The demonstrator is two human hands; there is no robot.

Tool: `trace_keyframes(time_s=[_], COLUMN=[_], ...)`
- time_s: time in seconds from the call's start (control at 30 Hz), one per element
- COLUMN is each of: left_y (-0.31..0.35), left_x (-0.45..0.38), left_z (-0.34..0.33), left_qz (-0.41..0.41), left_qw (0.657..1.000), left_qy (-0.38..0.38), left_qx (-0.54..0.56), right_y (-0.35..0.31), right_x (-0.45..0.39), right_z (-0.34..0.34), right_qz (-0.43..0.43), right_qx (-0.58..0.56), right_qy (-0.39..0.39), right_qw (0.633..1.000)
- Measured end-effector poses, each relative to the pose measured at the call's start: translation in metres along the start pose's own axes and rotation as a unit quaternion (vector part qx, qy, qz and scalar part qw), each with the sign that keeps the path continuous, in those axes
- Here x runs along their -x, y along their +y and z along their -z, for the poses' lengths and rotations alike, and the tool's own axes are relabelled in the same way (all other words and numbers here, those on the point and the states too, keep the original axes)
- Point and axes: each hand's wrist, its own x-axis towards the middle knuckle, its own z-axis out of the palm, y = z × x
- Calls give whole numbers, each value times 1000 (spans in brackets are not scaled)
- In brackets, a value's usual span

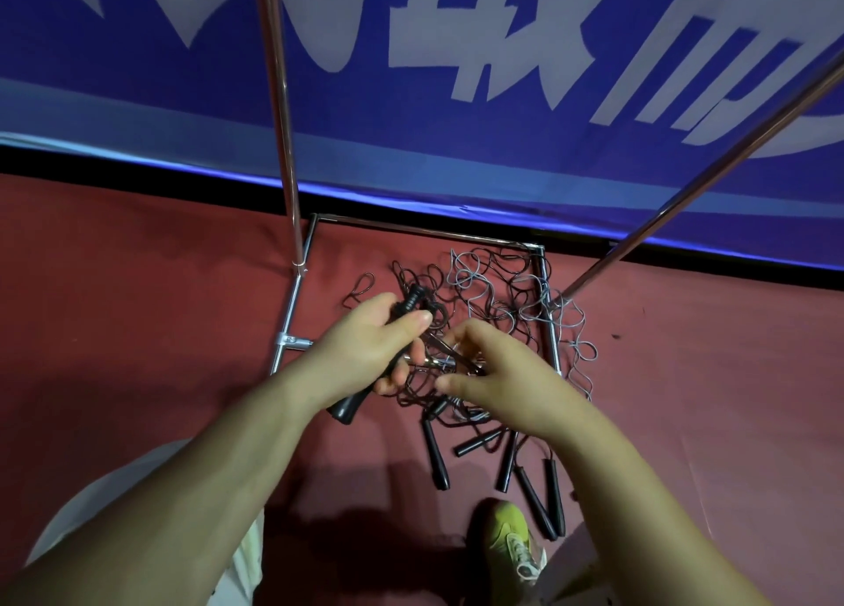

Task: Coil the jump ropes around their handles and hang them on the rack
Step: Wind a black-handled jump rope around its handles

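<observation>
The left hand (365, 345) gripped two black plastic jump-rope handles (347, 407) running from lower left to upper right, while the right hand (495, 368), fingers curled, pinched the thin dark cord (450, 352) just right of them, above the tangled ropes (493, 286) on the red floor (137, 286).

You had one view only, the wide-angle camera worn on your head, so nothing was shared with a second view. It looked forward and steeply down over both forearms, close to your left hand (365, 345) and right hand (493, 372) at mid-frame. Past them it took in the red floor (137, 263) with the rack (285, 103) base, and farther off the blue banner (456, 34) filled the top. Your yellow shoe (507, 537) sat at the bottom edge, and straight poles bent outward near the frame edges
</observation>
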Motion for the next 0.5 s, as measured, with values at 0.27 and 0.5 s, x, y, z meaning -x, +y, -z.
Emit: trace_keyframes(time_s=[0.27, 0.5], left_y=[-8, -10], left_x=[-8, 6], left_z=[15, -16], left_qz=[13, 62], left_qw=[996, 959], left_qy=[14, -179], left_qx=[-92, -209], right_y=[-10, -17], right_x=[14, 24], right_z=[16, 34], right_qz=[28, 67], right_qx=[166, 138], right_qy=[99, 56], right_qw=[981, 987])
